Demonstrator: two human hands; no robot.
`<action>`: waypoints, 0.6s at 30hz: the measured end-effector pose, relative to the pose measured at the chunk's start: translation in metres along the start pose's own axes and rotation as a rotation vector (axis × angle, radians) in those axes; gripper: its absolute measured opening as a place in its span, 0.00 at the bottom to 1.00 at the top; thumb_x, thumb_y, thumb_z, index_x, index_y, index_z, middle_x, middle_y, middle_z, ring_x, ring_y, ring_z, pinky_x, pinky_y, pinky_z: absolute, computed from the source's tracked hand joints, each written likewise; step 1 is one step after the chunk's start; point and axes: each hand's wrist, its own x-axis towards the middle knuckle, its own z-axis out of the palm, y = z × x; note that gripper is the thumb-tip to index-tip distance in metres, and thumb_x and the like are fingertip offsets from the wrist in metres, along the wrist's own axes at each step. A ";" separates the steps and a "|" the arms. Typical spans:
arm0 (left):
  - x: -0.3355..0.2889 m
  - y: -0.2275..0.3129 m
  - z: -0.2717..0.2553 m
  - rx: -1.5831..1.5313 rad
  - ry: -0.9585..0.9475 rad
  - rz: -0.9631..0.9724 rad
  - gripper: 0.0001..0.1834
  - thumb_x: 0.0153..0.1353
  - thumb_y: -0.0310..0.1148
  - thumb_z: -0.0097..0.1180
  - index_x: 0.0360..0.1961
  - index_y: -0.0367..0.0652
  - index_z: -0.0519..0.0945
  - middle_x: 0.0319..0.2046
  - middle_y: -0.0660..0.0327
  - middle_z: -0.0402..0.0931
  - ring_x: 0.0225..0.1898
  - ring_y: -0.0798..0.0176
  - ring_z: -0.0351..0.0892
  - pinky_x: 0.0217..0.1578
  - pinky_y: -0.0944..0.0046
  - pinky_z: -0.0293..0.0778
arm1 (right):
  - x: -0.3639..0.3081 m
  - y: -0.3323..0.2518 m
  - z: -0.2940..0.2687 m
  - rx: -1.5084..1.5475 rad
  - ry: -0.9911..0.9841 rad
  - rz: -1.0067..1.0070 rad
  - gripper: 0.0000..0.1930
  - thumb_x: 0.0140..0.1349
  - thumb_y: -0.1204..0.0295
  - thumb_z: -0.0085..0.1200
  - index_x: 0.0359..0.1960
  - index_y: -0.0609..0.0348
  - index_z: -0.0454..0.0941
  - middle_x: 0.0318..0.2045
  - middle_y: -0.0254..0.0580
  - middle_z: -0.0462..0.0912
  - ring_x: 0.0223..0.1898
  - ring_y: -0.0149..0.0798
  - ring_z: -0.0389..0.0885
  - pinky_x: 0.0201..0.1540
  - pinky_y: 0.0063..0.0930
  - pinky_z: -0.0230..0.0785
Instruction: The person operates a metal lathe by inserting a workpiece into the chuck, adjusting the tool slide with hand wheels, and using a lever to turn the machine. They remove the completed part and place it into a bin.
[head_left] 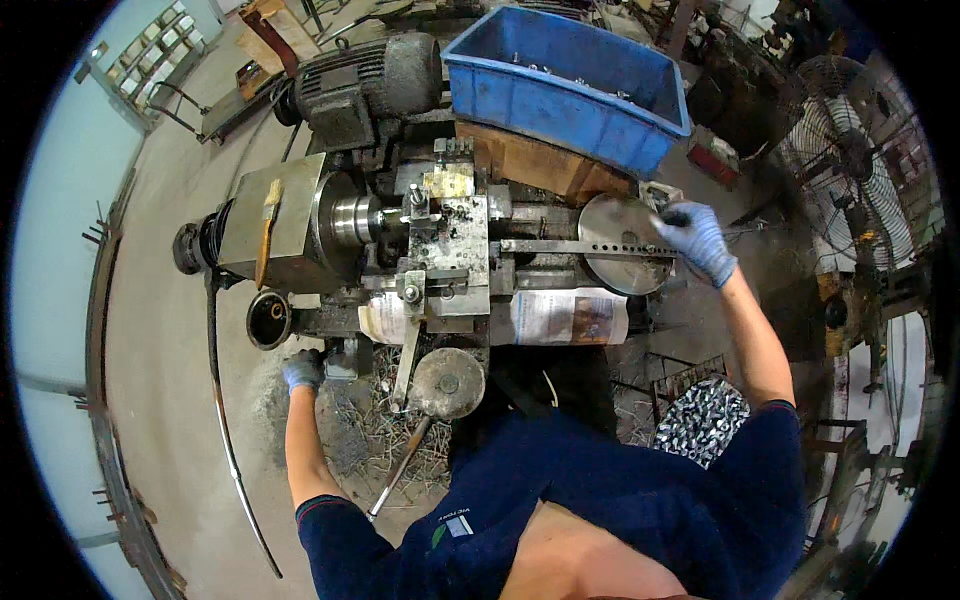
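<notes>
A small metal lathe point(440, 240) stands in front of me, with a chuck point(350, 220) on its left and a tool slide with bolted clamps in the middle. My right hand point(697, 240), in a blue-grey glove, is at the right edge of a round metal disc point(615, 270), beside the end of a flat bar with holes point(560, 247). Its fingers are curled together; whatever they hold is too small to name. My left hand point(303, 372), also gloved, is down at the lathe's lower left, by a dark block point(348, 358). Its dark fingertips are closed, and their grip is unclear.
A blue bin point(570, 90) with small metal parts sits behind the lathe, near a motor point(370, 85). A brush point(267, 230) lies on the headstock. Below are a long lever with a round weight point(449, 384), metal shavings point(370, 430) and a heap of parts point(703, 420). A fan point(850, 160) stands right.
</notes>
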 end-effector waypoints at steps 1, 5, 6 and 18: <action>-0.002 -0.002 0.001 -0.027 -0.008 -0.040 0.14 0.55 0.43 0.49 0.36 0.50 0.80 0.37 0.51 0.79 0.39 0.46 0.78 0.38 0.50 0.73 | -0.002 0.027 -0.001 0.016 -0.036 0.093 0.13 0.51 0.65 0.62 0.27 0.66 0.80 0.23 0.47 0.80 0.26 0.32 0.78 0.32 0.28 0.71; -0.020 -0.003 -0.013 -0.193 0.017 -0.079 0.15 0.53 0.44 0.52 0.38 0.49 0.82 0.37 0.51 0.79 0.40 0.46 0.78 0.41 0.53 0.73 | -0.012 0.137 -0.004 -0.362 -0.155 0.189 0.30 0.51 0.52 0.57 0.50 0.62 0.73 0.52 0.54 0.73 0.54 0.49 0.71 0.58 0.35 0.61; -0.032 -0.004 -0.020 -0.226 -0.008 -0.094 0.16 0.53 0.44 0.53 0.39 0.49 0.82 0.38 0.50 0.79 0.41 0.46 0.78 0.42 0.54 0.73 | -0.014 0.141 -0.008 -0.483 -0.213 0.209 0.34 0.50 0.52 0.56 0.56 0.60 0.68 0.56 0.52 0.69 0.57 0.50 0.68 0.60 0.38 0.59; -0.212 0.092 -0.121 -0.699 -0.175 0.258 0.23 0.56 0.49 0.55 0.45 0.43 0.79 0.38 0.47 0.78 0.39 0.48 0.79 0.41 0.55 0.72 | -0.050 0.199 0.013 -0.603 -0.299 0.628 0.26 0.48 0.48 0.57 0.42 0.55 0.78 0.45 0.52 0.77 0.53 0.52 0.70 0.57 0.42 0.60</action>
